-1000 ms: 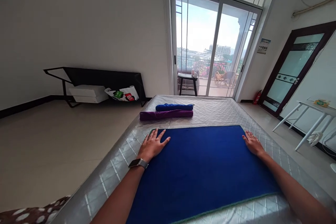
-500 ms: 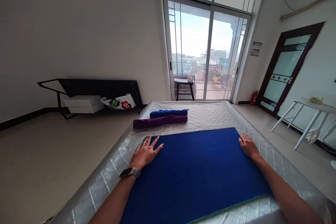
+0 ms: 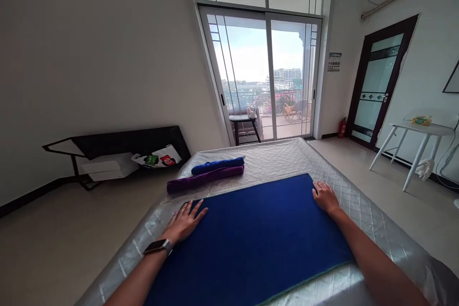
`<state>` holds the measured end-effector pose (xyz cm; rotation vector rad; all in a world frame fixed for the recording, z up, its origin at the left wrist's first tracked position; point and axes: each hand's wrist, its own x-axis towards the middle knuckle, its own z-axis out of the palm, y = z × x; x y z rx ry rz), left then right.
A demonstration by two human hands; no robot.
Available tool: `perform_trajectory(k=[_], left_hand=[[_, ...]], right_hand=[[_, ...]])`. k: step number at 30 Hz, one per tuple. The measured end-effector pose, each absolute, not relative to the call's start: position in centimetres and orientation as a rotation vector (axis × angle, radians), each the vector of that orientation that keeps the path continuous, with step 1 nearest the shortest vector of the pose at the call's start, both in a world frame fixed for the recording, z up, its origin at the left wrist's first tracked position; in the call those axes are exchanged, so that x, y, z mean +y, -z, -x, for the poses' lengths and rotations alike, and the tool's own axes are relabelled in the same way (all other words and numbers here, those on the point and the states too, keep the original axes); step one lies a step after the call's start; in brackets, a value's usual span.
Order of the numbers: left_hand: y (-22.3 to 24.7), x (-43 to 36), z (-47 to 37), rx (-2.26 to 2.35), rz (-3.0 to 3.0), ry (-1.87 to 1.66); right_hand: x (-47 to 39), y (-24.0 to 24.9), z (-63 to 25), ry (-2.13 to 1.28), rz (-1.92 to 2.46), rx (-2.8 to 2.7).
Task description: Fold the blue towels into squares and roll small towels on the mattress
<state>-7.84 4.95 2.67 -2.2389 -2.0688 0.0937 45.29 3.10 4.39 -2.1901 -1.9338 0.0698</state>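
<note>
A dark blue cloth, probably a towel [image 3: 251, 234], lies spread flat on a quilted mattress [image 3: 279, 155] with a silvery cover. My left hand [image 3: 182, 222], fingers spread, rests on the cloth's far left corner; a watch is on that wrist. On the opposite side, my right hand [image 3: 324, 196] lies flat at the far right corner, fingers stretched out along the edge. Past the cloth, a rolled purple towel [image 3: 204, 179] and a smaller folded blue towel [image 3: 217, 166] lie side by side. The cloth's near left part runs out of view.
Behind the mattress is a sliding glass door [image 3: 251, 76] with a dark stool [image 3: 244, 122] before it. To the left, a black frame [image 3: 125, 141] holds white boxes and a bag [image 3: 158, 158]. A white table [image 3: 419, 129] stands right, near a fire extinguisher [image 3: 342, 127].
The camera view has turned and tilted slightly, so the room appears shifted to the left. Both hands stay in the same places on the flat cloth, which looks unchanged.
</note>
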Motion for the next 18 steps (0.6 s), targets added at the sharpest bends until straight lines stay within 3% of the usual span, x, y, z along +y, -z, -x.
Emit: perform_trajectory(k=[3, 7, 14, 18], left_hand=[[-3.2, 4.9, 7.5, -2.096, 2.221, -0.262], [-4.7, 5.3, 3.4, -2.225, 2.022, -0.084], [-9.1, 5.1, -15.5, -1.863, 2.604, 0.178], [-9.9, 6.9, -25.0, -1.902, 2.771, 0.202]], right_hand=[[2.9, -4.6, -45.1, -0.085, 2.193, -1.920], [2.9, -5.5, -45.2, -0.122, 2.169, -1.874], [-0.8, -11.4, -46.6, -0.164, 2.086, -1.623], [-6.7, -13.8, -48.0, -0.243, 2.331, -1.495]])
